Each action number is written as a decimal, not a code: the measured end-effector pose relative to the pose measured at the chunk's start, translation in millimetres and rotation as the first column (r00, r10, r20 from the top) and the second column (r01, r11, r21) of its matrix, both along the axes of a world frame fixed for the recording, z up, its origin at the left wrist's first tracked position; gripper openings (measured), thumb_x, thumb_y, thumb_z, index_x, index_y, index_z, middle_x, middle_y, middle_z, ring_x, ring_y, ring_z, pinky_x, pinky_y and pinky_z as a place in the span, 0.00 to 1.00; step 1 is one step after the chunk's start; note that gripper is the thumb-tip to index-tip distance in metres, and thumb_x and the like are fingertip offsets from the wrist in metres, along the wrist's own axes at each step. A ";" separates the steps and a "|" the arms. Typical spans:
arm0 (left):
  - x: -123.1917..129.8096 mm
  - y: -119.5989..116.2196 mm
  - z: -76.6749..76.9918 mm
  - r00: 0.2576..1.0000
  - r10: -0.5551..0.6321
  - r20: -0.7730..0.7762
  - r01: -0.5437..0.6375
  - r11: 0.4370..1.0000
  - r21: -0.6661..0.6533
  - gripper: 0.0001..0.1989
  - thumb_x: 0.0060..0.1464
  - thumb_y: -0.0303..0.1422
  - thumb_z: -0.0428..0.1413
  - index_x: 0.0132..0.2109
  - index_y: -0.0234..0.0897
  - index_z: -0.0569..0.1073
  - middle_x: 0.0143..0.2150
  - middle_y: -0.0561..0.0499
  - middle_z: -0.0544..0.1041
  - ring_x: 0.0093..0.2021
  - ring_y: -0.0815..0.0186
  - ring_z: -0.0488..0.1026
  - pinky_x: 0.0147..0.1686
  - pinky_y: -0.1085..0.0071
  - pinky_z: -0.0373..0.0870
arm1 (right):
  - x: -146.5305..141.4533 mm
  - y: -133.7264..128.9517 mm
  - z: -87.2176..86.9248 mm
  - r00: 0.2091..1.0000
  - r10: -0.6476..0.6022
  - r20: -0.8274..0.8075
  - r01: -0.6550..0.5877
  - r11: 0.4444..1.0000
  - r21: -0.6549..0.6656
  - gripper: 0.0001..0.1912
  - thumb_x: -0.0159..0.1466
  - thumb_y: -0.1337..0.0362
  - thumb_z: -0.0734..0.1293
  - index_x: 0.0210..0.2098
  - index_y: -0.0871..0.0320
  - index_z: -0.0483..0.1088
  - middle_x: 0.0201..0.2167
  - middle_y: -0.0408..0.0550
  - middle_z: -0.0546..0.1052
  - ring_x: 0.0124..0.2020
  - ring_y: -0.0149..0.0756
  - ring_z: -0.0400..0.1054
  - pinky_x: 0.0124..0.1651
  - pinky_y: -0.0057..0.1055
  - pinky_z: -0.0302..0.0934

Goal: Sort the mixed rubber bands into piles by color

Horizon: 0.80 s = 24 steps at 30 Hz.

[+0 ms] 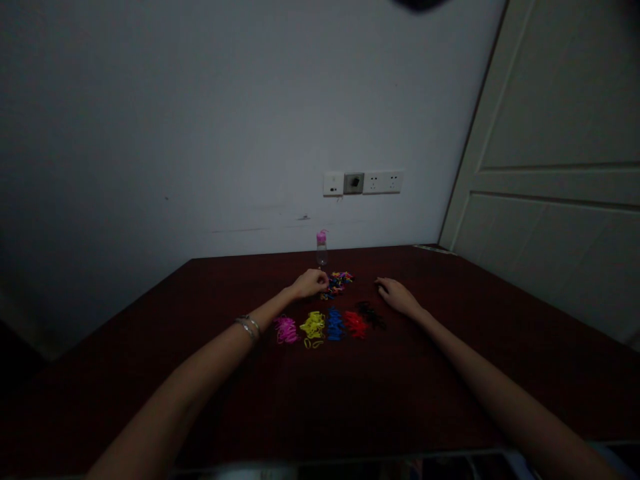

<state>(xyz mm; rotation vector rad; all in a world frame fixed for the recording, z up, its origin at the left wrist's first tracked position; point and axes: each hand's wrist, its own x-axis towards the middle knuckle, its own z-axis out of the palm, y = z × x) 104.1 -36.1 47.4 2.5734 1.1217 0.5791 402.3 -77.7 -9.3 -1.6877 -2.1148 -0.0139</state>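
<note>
My left hand (pixel 311 284) is at the left edge of a mixed pile of small coloured elastic bands (pixel 340 283), its fingers pinched together; what lies between the fingertips is too small to make out. My right hand (pixel 395 295) rests on the table to the right of that pile, fingers loosely stretched and holding nothing. Nearer to me lie sorted heaps in a row: pink bands (pixel 287 330), yellow bands (pixel 313 325), blue bands (pixel 335 324), red bands (pixel 355 324) and black bands (pixel 371 313). The black heap is closest to my right hand.
A small clear bottle with a pink cap (pixel 321 248) stands behind the mixed pile. The dark red table (pixel 320 393) reaches back to a pale wall with a row of sockets (pixel 383 182). A white panelled door (pixel 555 180) rises at the right.
</note>
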 end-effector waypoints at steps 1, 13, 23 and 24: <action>9.6 -3.7 1.1 0.999 -0.033 -0.001 0.033 0.999 -0.006 0.10 0.48 0.31 0.52 0.33 0.33 0.77 0.31 0.50 0.76 0.31 0.68 0.69 0.32 0.76 0.61 | -0.1 0.2 0.1 1.000 -0.001 0.000 0.001 1.000 0.000 0.19 0.64 0.66 0.56 0.51 0.63 0.68 0.53 0.57 0.70 0.56 0.42 0.62 0.58 0.35 0.54; 75.9 -25.9 -10.9 0.962 -0.266 -0.065 0.265 0.964 -0.023 0.08 0.46 0.27 0.54 0.34 0.33 0.77 0.27 0.51 0.74 0.26 0.71 0.66 0.27 0.77 0.58 | -3.5 -1.4 1.9 1.000 0.001 -0.004 -0.001 1.000 0.013 0.18 0.64 0.67 0.56 0.50 0.62 0.69 0.52 0.56 0.71 0.55 0.39 0.63 0.57 0.33 0.54; 58.3 -14.6 -13.6 0.988 -0.147 0.048 0.148 0.989 -0.016 0.12 0.51 0.35 0.52 0.34 0.32 0.77 0.27 0.51 0.73 0.27 0.70 0.66 0.28 0.76 0.58 | -4.0 -2.9 2.4 1.000 -0.006 -0.009 0.006 1.000 0.009 0.18 0.64 0.66 0.56 0.50 0.62 0.69 0.52 0.57 0.71 0.55 0.42 0.63 0.58 0.35 0.54; 49.1 -8.7 -13.9 0.994 -0.075 0.078 0.076 0.997 -0.013 0.14 0.53 0.36 0.51 0.33 0.32 0.77 0.26 0.51 0.73 0.27 0.70 0.66 0.28 0.76 0.57 | -3.5 -2.6 2.0 1.000 -0.005 -0.006 0.005 1.000 0.010 0.18 0.64 0.66 0.56 0.50 0.62 0.69 0.52 0.57 0.71 0.55 0.42 0.63 0.58 0.36 0.54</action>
